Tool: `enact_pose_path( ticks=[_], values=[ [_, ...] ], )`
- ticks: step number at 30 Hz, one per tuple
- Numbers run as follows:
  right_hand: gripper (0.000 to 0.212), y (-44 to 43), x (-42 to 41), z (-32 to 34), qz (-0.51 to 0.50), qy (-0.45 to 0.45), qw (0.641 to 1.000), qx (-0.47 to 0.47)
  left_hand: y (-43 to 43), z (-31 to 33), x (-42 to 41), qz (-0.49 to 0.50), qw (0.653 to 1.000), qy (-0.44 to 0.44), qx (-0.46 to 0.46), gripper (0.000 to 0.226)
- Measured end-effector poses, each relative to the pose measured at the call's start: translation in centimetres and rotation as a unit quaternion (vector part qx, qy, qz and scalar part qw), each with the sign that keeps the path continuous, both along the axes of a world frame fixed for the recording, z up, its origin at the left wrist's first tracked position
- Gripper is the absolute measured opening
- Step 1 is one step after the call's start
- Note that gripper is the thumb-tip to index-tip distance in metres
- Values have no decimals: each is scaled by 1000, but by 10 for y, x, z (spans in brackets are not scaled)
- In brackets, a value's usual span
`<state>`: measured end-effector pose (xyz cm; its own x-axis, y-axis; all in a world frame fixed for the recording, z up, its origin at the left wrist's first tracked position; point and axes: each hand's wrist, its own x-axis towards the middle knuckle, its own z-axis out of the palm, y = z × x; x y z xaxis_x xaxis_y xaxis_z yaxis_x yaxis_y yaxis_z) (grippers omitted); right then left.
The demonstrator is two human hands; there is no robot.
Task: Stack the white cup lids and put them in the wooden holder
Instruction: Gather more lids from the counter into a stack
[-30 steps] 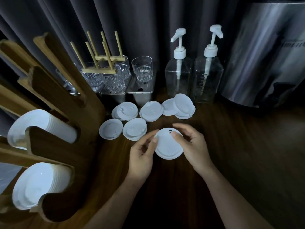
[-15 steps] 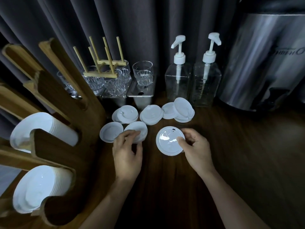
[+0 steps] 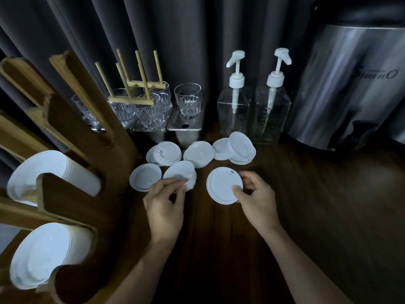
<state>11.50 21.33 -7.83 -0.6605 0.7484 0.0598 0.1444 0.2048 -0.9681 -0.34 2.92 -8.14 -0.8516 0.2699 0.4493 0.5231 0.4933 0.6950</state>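
My right hand (image 3: 255, 197) pinches the near right edge of a white cup lid (image 3: 221, 185) that lies underside up, low over the dark wooden table. My left hand (image 3: 164, 202) grips the near edge of a second white lid (image 3: 180, 172), which is tilted up off the table. Another lid (image 3: 144, 176) lies flat just left of it. Several more lids (image 3: 199, 153) lie scattered and overlapping behind. The wooden holder (image 3: 87, 150) stands at the left, with stacks of white lids in its middle slot (image 3: 50, 172) and lower slot (image 3: 48, 253).
Behind the lids stand glass tumblers (image 3: 188, 102) on metal trays, a small wooden peg rack (image 3: 135, 93), and two clear pump bottles (image 3: 235, 106). A large steel urn (image 3: 346, 88) fills the back right. Dark curtains hang behind.
My left hand let go of the lid held by both hands, reached left to another lid and tilted it up. My right hand kept its lid, now underside up.
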Motion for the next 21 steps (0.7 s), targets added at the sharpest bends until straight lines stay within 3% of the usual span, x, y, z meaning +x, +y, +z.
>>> enact_pose_path(
  ticks=[6, 12, 21],
  values=[
    [28, -2, 2, 3, -6, 4, 1000, 24, 12, 18, 20, -40, 995, -26, 83, 17],
    [24, -2, 2, 2, -14, 36, 999, 15, 31, 16, 43, -142, 983, -30, 112, 17],
    [23, 3, 9, 13, 79, 128, 978, -142, 50, 6, 50, -191, 976, -53, 92, 21]
  ],
)
